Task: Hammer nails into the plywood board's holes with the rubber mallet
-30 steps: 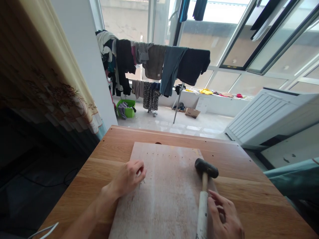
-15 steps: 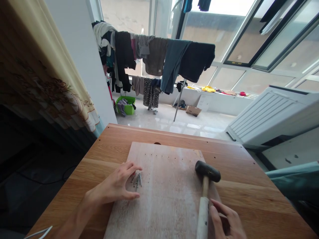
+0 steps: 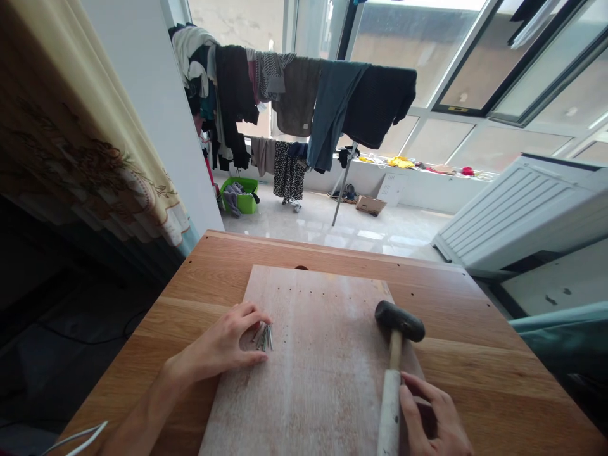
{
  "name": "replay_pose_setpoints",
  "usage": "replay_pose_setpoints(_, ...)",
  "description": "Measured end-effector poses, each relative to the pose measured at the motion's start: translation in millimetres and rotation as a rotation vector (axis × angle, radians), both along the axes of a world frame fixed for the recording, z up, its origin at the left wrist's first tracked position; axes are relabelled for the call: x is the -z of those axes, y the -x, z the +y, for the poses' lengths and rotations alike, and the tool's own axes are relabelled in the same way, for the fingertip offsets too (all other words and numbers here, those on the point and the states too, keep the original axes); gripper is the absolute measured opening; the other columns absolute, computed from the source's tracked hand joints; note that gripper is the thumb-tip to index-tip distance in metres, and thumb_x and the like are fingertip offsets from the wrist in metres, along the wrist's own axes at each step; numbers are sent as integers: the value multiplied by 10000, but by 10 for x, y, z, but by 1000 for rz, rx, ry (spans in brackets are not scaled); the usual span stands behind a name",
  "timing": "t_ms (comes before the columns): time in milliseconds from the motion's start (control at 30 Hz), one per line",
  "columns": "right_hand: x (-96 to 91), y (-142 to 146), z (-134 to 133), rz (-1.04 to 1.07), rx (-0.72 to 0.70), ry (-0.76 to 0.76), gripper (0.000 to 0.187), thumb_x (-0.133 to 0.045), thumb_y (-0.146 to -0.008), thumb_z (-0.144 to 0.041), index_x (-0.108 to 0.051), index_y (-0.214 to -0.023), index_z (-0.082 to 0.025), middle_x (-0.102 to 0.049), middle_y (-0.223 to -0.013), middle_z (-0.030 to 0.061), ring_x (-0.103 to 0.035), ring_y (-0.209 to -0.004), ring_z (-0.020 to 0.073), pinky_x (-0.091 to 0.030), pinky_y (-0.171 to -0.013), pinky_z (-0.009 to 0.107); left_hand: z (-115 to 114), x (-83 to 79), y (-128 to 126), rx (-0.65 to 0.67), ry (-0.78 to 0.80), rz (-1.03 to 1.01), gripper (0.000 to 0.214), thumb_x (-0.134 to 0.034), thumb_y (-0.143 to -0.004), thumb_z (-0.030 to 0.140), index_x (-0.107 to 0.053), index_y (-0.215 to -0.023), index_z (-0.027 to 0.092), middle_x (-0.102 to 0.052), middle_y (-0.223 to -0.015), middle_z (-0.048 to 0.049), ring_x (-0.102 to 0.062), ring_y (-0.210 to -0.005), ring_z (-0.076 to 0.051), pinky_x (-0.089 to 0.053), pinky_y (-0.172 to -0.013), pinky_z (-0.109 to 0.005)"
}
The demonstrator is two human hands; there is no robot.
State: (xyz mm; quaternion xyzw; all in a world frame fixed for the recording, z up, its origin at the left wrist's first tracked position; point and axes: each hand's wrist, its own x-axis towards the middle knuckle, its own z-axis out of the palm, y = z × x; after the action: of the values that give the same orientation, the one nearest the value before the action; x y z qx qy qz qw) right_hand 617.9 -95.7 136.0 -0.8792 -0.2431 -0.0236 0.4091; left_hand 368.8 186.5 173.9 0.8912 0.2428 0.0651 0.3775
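Observation:
A pale, worn wooden board (image 3: pixel 327 380) lies on a wooden table, with a row of small holes near its far edge. On its left side, a small bunch of metal nails (image 3: pixel 265 338) lies in the gap between thumb and fingers of my left hand (image 3: pixel 240 339), which curves loosely around it. A mallet with a black head (image 3: pixel 399 321) and a pale wrapped handle (image 3: pixel 389 411) rests along the board's right side. Just right of that handle is my right hand (image 3: pixel 434 415), fingers bent and apart, tips at the handle's edge without wrapping round it.
The wooden table (image 3: pixel 479 361) has small holes near its edges. Beyond it stand a drying rack with clothes (image 3: pixel 327 114), a green basket (image 3: pixel 247 201) and a small cardboard box (image 3: pixel 370 205). A curtain (image 3: pixel 118 145) hangs left; a white cable (image 3: pixel 88 437) is at lower left.
The view has shifted slightly, so the board and mallet appear a little higher. My left hand's fingers sit slightly closer around the nails; my right hand stays beside the handle.

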Motion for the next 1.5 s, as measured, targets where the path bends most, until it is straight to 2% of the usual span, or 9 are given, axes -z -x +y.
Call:
replay_pose_setpoints(133, 93, -109, -85, 21, -63, 31, 456, -601, -875, -641, -750, -1014, -233, -761, -1044, 82, -739, -797, 260, -572, -737, 360, 8, 10, -1, 3, 0, -5, 287, -793, -842, 315, -671, -1095, 254, -609, -1056, -14, -614, -977, -212, -505, -890, -336)
replay_pose_setpoints(267, 137, -147, -125, 7, -76, 35, 442, -603, -876, -616, -748, -1018, -224, -765, -1046, 93, -745, -815, 268, -586, -723, 353, 19, 25, 3, 1, 3, -23, 264, -780, -854, 328, -675, -1085, 258, -613, -1062, -12, -616, -961, -202, -509, -861, -318)
replay_pose_setpoints(567, 98, -141, -131, 15, -82, 43, 402, -602, -887, -578, -754, -1022, -231, -762, -1027, 90, -741, -800, 266, -587, -739, 361, 13, 51, -3, -6, -3, -55, 213, -774, -844, 301, -651, -1003, 233, -603, -1043, -12, -619, -916, -189, -519, -829, -314)
replay_pose_setpoints(833, 79, -88, -83, 0, -47, 29, 448, -570, -899, -634, -751, -1003, -237, -761, -1024, 90, -730, -824, 277, -569, -790, 390, 0, 51, -13, -31, -10, -60, 218, -785, -827, 300, -615, -941, 225, -595, -1009, -1, -610, -880, -177, -514, -784, -297)
replay_pose_setpoints(967, 126, -133, -104, 20, -79, 28, 460, -607, -866, -642, -756, -1015, -234, -768, -1025, 83, -747, -817, 271, -577, -752, 369, 10, 57, -13, -13, -13, -68, 271, -792, -825, 304, -644, -1043, 242, -596, -1067, -12, -614, -915, -185, -521, -823, -310)
replay_pose_setpoints(1067, 159, -163, -124, 6, -84, 24, 428, -600, -887, -612, -755, -1021, -236, -765, -1032, 75, -743, -814, 257, -575, -785, 367, 31, 76, 0, 14, -8, -76, 298, -774, -847, 308, -668, -1122, 260, -593, -1110, -21, -614, -913, -181, -524, -847, -319)
replay_pose_setpoints(1300, 151, -151, -128, 11, -93, 17, 433, -602, -892, -614, -756, -1017, -229, -769, -1033, 79, -742, -811, 258, -573, -778, 364, 36, 83, 16, 10, 63, -96, 228, -730, -895, 388, -678, -1054, 233, -594, -1093, -25, -623, -904, -172, -535, -843, -323)
replay_pose_setpoints(1500, 111, -126, -99, 32, -88, 12, 424, -596, -907, -602, -751, -1027, -226, -761, -1046, 84, -732, -828, 262, -567, -812, 380, 17, 77, 5, 0, 57, -110, 192, -731, -893, 332, -658, -1047, 243, -608, -1080, -22, -607, -930, -183, -520, -818, -309)
